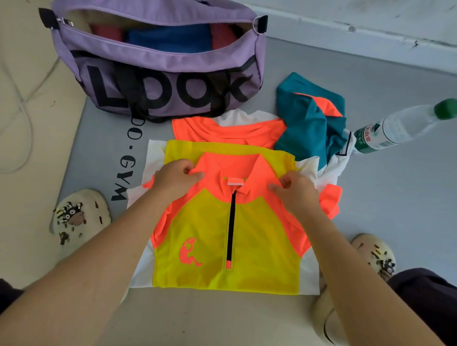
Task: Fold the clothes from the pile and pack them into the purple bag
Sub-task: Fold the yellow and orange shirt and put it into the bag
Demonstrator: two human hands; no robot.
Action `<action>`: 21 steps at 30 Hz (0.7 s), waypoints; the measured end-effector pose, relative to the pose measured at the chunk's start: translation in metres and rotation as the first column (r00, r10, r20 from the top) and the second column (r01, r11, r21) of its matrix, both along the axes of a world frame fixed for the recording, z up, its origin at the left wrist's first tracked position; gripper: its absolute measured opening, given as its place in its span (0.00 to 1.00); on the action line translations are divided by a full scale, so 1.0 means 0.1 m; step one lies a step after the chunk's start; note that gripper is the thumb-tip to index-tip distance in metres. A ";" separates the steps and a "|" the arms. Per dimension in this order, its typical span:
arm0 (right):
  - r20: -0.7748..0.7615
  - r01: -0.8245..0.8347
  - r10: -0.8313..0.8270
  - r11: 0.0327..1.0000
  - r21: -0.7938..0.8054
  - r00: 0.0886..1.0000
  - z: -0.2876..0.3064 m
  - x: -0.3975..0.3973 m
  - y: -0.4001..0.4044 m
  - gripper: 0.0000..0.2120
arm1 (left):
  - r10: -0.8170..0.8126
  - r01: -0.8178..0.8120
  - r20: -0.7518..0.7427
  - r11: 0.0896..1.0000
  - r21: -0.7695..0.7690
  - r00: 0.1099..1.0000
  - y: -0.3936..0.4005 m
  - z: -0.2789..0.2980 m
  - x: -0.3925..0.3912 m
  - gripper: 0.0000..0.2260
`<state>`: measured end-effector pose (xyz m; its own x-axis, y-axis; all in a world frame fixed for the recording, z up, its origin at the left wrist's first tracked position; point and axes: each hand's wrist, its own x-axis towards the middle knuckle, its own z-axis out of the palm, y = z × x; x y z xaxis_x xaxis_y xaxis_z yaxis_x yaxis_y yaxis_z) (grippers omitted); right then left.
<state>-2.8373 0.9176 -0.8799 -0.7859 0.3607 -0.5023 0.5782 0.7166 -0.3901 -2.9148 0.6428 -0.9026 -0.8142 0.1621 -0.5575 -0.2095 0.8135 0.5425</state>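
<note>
A yellow and orange zip-neck shirt (pixel 226 239) lies flat, front up, on the floor in front of me. My left hand (pixel 176 176) pinches its orange collar on the left side, and my right hand (pixel 296 189) pinches the collar on the right. Under it lie a white garment (pixel 307 279) and an orange and white shirt (pixel 230 132). A crumpled teal and orange garment (pixel 310 124) sits at the pile's far right. The purple bag (pixel 159 61) stands open behind the pile, with blue and red folded clothes inside.
A plastic water bottle (pixel 401 127) with a green cap stands right of the pile. My cream clogs sit at the left (pixel 81 214) and right (pixel 375 254). A white cord (pixel 12 138) loops on the beige floor at left. A grey mat (pixel 408 197) lies under the clothes.
</note>
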 end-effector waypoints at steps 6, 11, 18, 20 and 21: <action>-0.240 0.054 -0.083 0.990 -0.127 0.967 0.04 -0.08 0.04 0.09 | 0.188 -0.158 -0.178 0.972 0.173 0.966 0.03 0.08 0.00 0.09; -0.158 0.022 -0.038 0.995 -0.100 0.987 0.03 0.07 0.17 0.16 | -0.114 0.040 -0.526 0.988 -0.151 0.843 0.25 0.18 0.29 0.19; 0.336 -0.433 0.357 0.882 0.186 0.872 0.13 0.42 0.72 0.07 | -0.617 0.571 -0.186 0.783 -0.247 0.765 0.84 0.09 0.97 0.28; 0.460 -0.462 0.316 0.851 0.249 0.830 0.22 0.52 0.91 0.01 | -0.565 0.532 -0.126 0.817 -0.221 0.815 0.87 0.04 1.01 0.30; 0.504 -0.452 0.280 0.854 0.258 0.817 0.28 0.57 0.99 0.01 | -0.551 0.523 -0.110 0.826 -0.210 0.827 0.88 0.03 1.02 0.30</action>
